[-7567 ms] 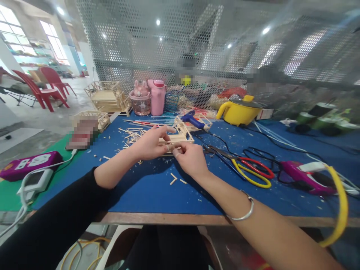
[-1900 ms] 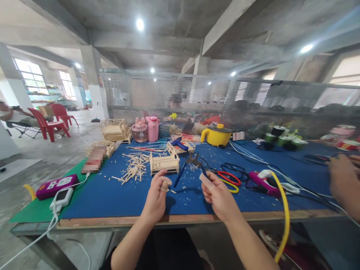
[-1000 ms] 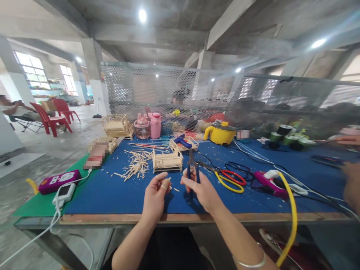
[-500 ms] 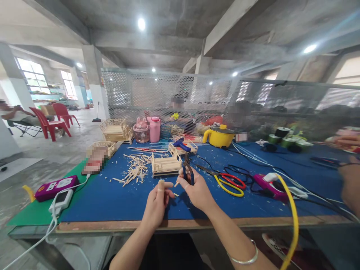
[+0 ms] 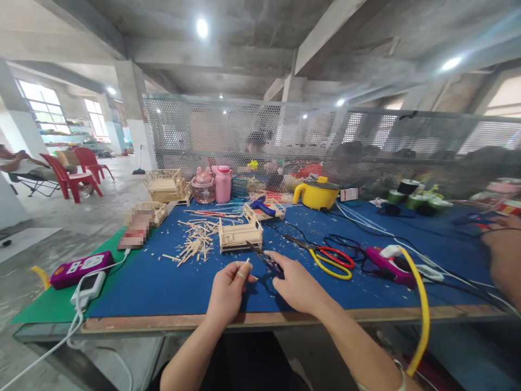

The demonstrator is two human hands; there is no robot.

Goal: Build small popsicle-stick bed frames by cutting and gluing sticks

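My left hand (image 5: 228, 290) is closed near the table's front, pinching a short wooden stick (image 5: 248, 260) between thumb and fingers. In my right hand (image 5: 299, 285) are dark-handled pliers (image 5: 266, 260), their jaws pointing up and left. Just beyond both hands stands a small wooden frame with railings (image 5: 240, 237), near the pliers' tip. Left of it lies a loose pile of short wooden sticks (image 5: 198, 241). A blue glue gun (image 5: 261, 206) rests on another wooden frame (image 5: 279, 212) behind.
Scissors with red and yellow handles (image 5: 331, 260) lie to the right. Behind them is a yellow pot (image 5: 317, 194). A purple power strip (image 5: 391, 266) and cables occupy the right side. A phone (image 5: 137, 231) lies left. Another person's arm (image 5: 504, 258) reaches in at right.
My left fingers have closed on a short stick. My right hand has shifted slightly right and turned the pliers from upright to pointing left.
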